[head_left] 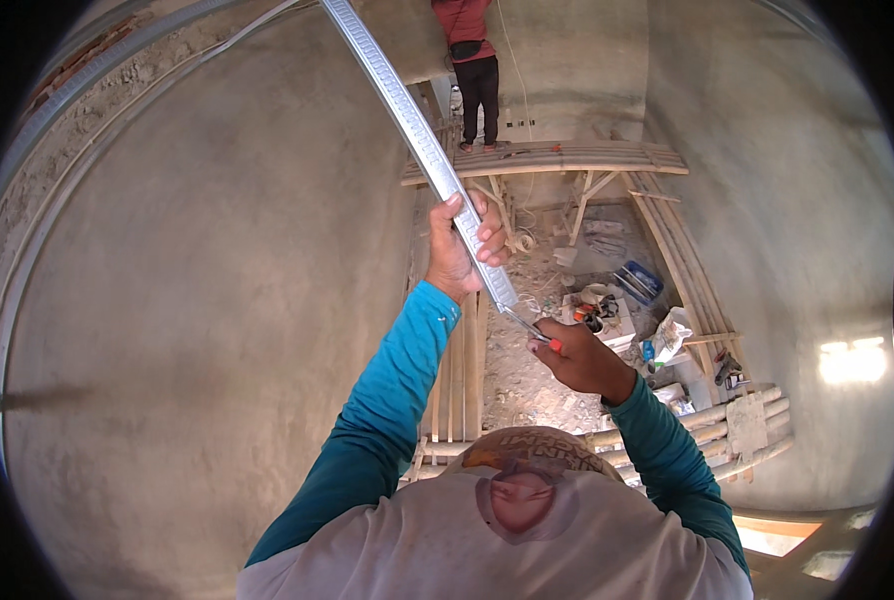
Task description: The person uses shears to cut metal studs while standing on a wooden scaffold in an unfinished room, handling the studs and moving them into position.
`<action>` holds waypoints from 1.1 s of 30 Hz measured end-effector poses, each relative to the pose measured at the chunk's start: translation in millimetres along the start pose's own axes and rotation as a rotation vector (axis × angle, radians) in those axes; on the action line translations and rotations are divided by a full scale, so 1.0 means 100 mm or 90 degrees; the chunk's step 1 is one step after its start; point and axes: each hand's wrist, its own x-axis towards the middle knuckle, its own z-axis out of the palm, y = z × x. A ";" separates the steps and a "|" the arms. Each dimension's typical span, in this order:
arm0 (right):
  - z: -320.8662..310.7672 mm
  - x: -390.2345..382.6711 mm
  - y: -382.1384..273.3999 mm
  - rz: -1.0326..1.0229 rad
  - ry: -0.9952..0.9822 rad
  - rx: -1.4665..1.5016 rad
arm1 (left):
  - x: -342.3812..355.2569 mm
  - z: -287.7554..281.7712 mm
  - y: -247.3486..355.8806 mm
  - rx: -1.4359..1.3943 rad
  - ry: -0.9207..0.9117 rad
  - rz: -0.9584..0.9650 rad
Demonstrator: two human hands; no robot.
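My left hand (457,240) is closed around a long galvanised metal channel (402,105), a ceiling profile with a row of stamped marks. The strip slants from the top of the view down to its near end, just in front of my right hand (587,362). That hand is closed on a slim metal hand tool with a red handle part (555,345), which looks like tin snips. Its narrow metal tip reaches the channel's near end. Whether the jaws grip the metal is too small to tell, and my fingers hide most of the handles.
Ahead, another person (472,80) stands on a raised plank platform (567,157). Bamboo poles (682,260) run along the right, and timber slats (457,385) lie below my left arm. A blue crate (639,283) and a white sack (672,333) sit on the littered floor. Plastered walls flank me.
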 end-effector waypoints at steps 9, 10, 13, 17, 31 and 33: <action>0.17 0.18 0.08 0.020 -0.040 -0.021 | 0.01 -0.17 0.05 0.049 0.008 0.045; 0.19 0.21 0.07 0.038 -0.047 -0.030 | 0.02 -0.19 0.04 0.078 0.038 0.070; 0.35 0.24 0.31 0.055 -0.002 -0.043 | 0.04 -0.23 -0.01 0.208 0.260 0.038; 0.50 0.32 0.57 0.094 0.006 -0.089 | 0.06 -0.37 -0.07 0.349 0.367 0.011; 0.73 0.29 0.90 0.192 0.022 -0.100 | 0.18 -0.65 -0.18 0.378 0.375 0.015; 0.80 0.15 0.99 0.191 0.054 -0.017 | 0.18 -0.58 -0.18 0.367 0.369 0.016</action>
